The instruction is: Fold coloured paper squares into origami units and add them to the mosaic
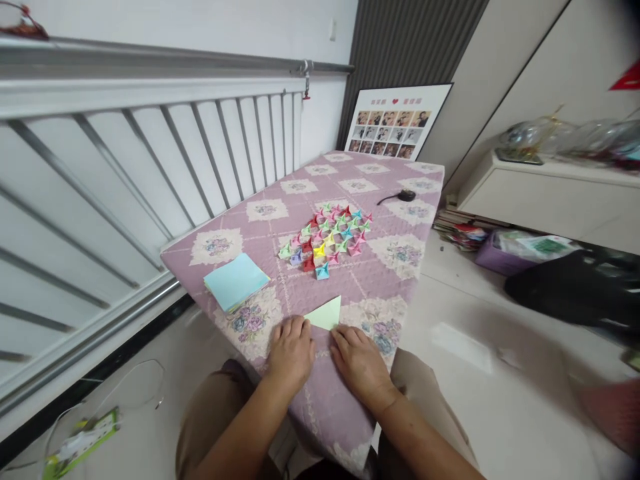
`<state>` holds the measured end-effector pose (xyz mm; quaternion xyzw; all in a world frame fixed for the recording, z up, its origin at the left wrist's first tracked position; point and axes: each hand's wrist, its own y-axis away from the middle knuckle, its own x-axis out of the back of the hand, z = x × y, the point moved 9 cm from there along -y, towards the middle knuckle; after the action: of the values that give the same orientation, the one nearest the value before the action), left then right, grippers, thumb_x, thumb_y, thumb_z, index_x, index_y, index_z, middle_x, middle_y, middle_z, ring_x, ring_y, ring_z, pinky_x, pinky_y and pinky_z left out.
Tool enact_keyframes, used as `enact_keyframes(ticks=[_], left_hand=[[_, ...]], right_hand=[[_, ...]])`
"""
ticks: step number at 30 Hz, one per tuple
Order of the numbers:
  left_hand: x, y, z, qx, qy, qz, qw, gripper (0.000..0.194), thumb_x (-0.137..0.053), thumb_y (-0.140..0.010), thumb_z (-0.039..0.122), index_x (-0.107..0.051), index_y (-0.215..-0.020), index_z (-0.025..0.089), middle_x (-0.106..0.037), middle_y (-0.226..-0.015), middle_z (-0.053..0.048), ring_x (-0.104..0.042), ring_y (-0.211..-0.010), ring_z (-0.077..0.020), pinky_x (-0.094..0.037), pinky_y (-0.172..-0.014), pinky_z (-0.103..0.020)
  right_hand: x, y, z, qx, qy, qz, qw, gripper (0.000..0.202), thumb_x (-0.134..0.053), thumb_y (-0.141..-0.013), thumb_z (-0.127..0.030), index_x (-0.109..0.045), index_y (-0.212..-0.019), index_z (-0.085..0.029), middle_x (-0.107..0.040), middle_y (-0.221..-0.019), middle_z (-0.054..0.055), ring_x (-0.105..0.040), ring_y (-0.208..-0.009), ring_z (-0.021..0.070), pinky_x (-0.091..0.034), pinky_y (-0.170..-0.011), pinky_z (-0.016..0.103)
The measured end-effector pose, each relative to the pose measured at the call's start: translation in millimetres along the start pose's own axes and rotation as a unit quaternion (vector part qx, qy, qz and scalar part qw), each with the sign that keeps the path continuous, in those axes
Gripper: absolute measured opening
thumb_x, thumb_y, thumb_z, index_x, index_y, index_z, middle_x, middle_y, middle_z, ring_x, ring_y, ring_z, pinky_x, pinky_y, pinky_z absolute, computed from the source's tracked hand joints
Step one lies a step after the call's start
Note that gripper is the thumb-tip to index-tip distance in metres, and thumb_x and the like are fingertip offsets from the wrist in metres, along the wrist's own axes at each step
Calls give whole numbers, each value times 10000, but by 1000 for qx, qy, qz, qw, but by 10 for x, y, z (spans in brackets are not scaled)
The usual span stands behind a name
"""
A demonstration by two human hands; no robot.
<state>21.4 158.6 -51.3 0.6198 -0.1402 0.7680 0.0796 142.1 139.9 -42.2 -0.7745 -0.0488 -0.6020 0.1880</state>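
Note:
A pale green paper [327, 315], folded to a triangle, lies on the table near its front edge. My left hand [291, 345] has its curled fingers on the paper's left corner. The fingers of my right hand [357, 359] are bent together at its lower right corner. Beyond my hands, several small folded paper shapes [319, 252] in red, pink, green, yellow and blue stand in rows. To the left rests a stack of square sheets [237, 281] with light blue on top.
A purple floral cloth [357, 283] covers the table. A small black object with a short tail [407, 195] lies at the back right. White railings [210, 150] run along the left; a photo board [390, 120] stands behind the table.

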Motion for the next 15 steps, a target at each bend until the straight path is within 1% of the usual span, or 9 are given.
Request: enact_keyframes(ticks=[4, 7, 12, 15], left_hand=[[54, 32, -33, 54, -20, 19, 998, 423, -533, -874, 301, -504, -1279, 182, -537, -1290, -94, -428, -1206, -256, -321, -984, -413], [72, 41, -40, 78, -35, 29, 996, 431, -544, -864, 308, -507, -1272, 172, -536, -1292, -103, -431, -1194, -260, -325, -966, -416], [65, 55, -42, 88, -42, 47, 994, 416, -539, -860, 293, -515, -1260, 182, -545, -1278, -96, -441, -1181, -255, -325, -957, -414], [65, 74, -37, 86, -40, 53, 994, 407, -533, -857, 275, -515, -1257, 197, -540, -1280, -85, -434, -1196, -249, -314, -978, -410]], right_hand=[[24, 5, 18, 11, -1, 6, 1000, 253, -529, -875, -198, -618, -1110, -170, -624, -1099, 104, -526, -1046, 242, -438, -880, 369], [30, 17, 39, 9, -2, 6, 1000, 237, -532, -873, -197, -625, -1089, -170, -620, -1102, 104, -523, -1039, 241, -433, -881, 358], [46, 56, 67, 8, -16, 7, 1000, 201, -516, -876, -191, -639, -1034, -165, -617, -1080, 105, -521, -1004, 234, -422, -881, 343], [65, 81, 145, 0, -34, 11, 999, 190, -488, -889, -188, -646, -992, -167, -625, -1023, 99, -528, -972, 225, -408, -891, 338]])
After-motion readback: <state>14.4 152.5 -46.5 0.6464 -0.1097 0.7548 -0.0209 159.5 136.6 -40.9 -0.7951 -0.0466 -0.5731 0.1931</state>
